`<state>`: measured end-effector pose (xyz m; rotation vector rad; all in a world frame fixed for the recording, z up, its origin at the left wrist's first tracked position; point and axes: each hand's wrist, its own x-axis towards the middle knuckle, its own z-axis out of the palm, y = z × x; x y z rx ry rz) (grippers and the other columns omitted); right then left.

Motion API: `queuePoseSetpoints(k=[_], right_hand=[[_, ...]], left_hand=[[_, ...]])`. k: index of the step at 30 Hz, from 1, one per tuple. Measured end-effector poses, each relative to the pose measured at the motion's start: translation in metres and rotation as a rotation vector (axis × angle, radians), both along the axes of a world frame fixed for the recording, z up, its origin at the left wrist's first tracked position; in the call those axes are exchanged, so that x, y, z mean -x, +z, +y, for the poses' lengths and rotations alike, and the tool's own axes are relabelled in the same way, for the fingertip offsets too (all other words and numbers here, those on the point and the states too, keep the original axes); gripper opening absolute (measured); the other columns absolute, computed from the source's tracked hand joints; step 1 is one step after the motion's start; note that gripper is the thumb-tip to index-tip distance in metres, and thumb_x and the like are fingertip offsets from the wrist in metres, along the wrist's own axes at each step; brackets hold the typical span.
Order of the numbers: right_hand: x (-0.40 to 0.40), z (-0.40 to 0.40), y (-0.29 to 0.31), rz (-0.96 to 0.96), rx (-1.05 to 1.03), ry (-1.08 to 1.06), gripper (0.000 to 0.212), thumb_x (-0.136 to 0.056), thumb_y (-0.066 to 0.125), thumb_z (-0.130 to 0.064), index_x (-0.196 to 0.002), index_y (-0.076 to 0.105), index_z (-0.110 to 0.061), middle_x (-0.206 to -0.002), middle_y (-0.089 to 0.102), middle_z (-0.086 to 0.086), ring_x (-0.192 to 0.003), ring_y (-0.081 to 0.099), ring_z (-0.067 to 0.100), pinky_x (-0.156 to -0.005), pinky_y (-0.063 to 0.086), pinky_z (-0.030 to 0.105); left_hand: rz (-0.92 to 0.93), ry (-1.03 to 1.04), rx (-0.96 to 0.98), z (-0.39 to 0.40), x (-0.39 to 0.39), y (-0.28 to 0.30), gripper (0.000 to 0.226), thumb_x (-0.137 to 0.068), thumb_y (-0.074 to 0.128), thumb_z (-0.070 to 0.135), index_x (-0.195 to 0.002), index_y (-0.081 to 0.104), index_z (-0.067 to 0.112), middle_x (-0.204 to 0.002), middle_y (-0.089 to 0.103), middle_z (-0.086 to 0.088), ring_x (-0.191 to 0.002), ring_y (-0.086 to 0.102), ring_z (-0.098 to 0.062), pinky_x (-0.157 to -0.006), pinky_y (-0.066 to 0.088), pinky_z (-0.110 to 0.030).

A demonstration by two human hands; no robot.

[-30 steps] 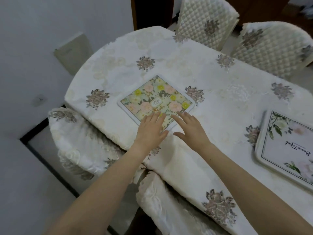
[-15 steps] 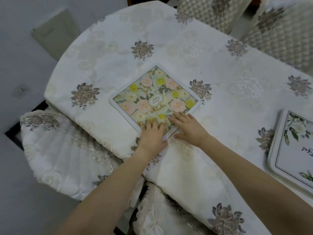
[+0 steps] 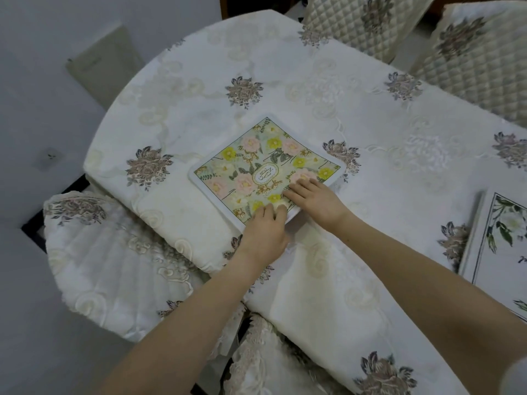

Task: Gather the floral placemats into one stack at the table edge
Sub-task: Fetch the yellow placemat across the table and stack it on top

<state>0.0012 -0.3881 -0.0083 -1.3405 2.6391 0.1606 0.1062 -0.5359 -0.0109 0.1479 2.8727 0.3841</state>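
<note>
Now both sets of my fingers are on the near corner of the yellow-and-pink floral placemat (image 3: 265, 169), which lies flat on the table (image 3: 370, 115) just ahead of them, its far corner pointing away from me. On my left hand (image 3: 265, 235) the fingers (image 3: 269, 213) are bent, their tips curling over the mat's near corner; whether they pinch the edge or only press on it I cannot tell. On my right hand (image 3: 316, 202) the fingers (image 3: 299, 186) are stretched out flat and together on the printed face, just beside the left ones, holding nothing. Well off to the right of my right fingers, a second placemat (image 3: 502, 243) with green leaves on white lies at the frame edge. Beyond the fingers, across the table, stand two quilted chair backs (image 3: 368, 21).
</note>
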Motion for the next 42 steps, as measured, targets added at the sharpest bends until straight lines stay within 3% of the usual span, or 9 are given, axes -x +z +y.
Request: queuePoseSetpoints(k=[5, 8, 12, 17, 19, 23, 28, 33, 42], right_hand=[[-0.021, 0.001, 0.018, 0.155, 0.175, 0.04, 0.039, -0.086, 0.037, -0.004, -0.112, 0.066, -0.003, -0.109, 0.071, 0.017, -0.097, 0.068, 0.033, -0.083, 0.057, 0.042], [-0.023, 0.009, 0.019, 0.084, 0.234, 0.004, 0.043, -0.081, 0.056, 0.009, -0.122, 0.058, -0.001, -0.121, 0.065, 0.019, -0.111, 0.061, 0.036, -0.095, 0.049, 0.046], [-0.021, 0.023, 0.023, -0.012, 0.08, -0.145, 0.061, -0.088, 0.046, 0.009, -0.144, 0.033, -0.012, -0.148, 0.04, 0.01, -0.138, 0.031, 0.032, -0.112, 0.025, 0.044], [-0.043, 0.023, 0.031, 0.09, 0.031, -0.189, 0.059, -0.09, 0.039, 0.009, -0.146, 0.026, -0.008, -0.15, 0.034, 0.017, -0.139, 0.028, 0.037, -0.114, 0.019, 0.049], [-0.053, 0.025, 0.042, 0.146, 0.038, -0.218, 0.056, -0.089, 0.041, 0.01, -0.143, 0.032, -0.004, -0.146, 0.039, 0.021, -0.135, 0.034, 0.041, -0.112, 0.025, 0.052], [-0.075, 0.041, 0.068, 0.339, 0.143, -0.228, 0.049, -0.072, 0.067, 0.012, -0.12, 0.061, 0.0, -0.114, 0.066, 0.025, -0.105, 0.062, 0.043, -0.087, 0.053, 0.054], [-0.095, 0.073, 0.096, 0.463, 0.183, -0.24, 0.036, -0.081, 0.052, 0.005, -0.113, 0.066, -0.003, -0.107, 0.07, 0.02, -0.099, 0.067, 0.038, -0.081, 0.056, 0.05], [-0.117, 0.125, 0.112, 0.558, 0.206, -0.213, 0.043, -0.085, 0.034, -0.002, -0.109, 0.069, -0.003, -0.104, 0.072, 0.018, -0.095, 0.069, 0.037, -0.077, 0.057, 0.051], [-0.164, 0.24, 0.121, 0.627, 0.391, -0.176, 0.043, -0.074, 0.063, 0.009, -0.115, 0.066, -0.001, -0.108, 0.071, 0.019, -0.098, 0.067, 0.038, -0.082, 0.055, 0.055]], left_hand=[[-0.017, 0.128, 0.083, 0.011, 0.01, 0.018, 0.07, -0.084, 0.056, 0.002, -0.142, 0.017, 0.006, -0.136, 0.041, -0.023, -0.121, 0.043, -0.037, -0.102, 0.039, -0.041], [0.014, 0.091, 0.087, 0.008, 0.002, 0.023, 0.075, -0.079, 0.059, -0.006, -0.141, 0.02, 0.006, -0.134, 0.043, -0.023, -0.118, 0.045, -0.038, -0.1, 0.039, -0.041], [0.049, 0.04, 0.091, -0.007, -0.017, 0.023, 0.088, -0.072, 0.061, -0.014, -0.144, 0.015, 0.008, -0.147, 0.029, -0.028, -0.132, 0.031, -0.042, -0.112, 0.026, -0.044], [0.122, -0.019, 0.025, -0.02, -0.036, 0.023, 0.092, -0.073, 0.052, -0.021, -0.148, 0.009, 0.011, -0.153, 0.017, -0.027, -0.14, 0.018, -0.041, -0.116, 0.014, -0.044], [0.181, -0.048, 0.014, -0.02, -0.039, 0.027, 0.09, -0.074, 0.051, -0.021, -0.148, 0.011, 0.011, -0.152, 0.019, -0.027, -0.14, 0.02, -0.042, -0.116, 0.014, -0.045], [0.28, -0.106, -0.012, -0.01, -0.043, 0.05, 0.082, -0.075, 0.053, -0.02, -0.146, 0.021, 0.006, -0.148, 0.027, -0.031, -0.137, 0.026, -0.045, -0.115, 0.017, -0.048], [0.349, -0.169, -0.044, 0.019, -0.051, 0.081, 0.073, -0.071, 0.055, -0.021, -0.138, 0.036, -0.003, -0.137, 0.039, -0.038, -0.127, 0.039, -0.052, -0.108, 0.03, -0.058], [0.477, -0.202, -0.011, 0.068, -0.069, 0.1, 0.065, -0.064, 0.058, -0.022, -0.126, 0.052, -0.007, -0.12, 0.055, -0.039, -0.108, 0.056, -0.054, -0.09, 0.047, -0.063], [0.544, -0.153, 0.063, 0.179, -0.129, 0.128, 0.066, -0.068, 0.057, -0.024, -0.13, 0.049, -0.003, -0.125, 0.055, -0.035, -0.114, 0.054, -0.049, -0.095, 0.044, -0.062]])
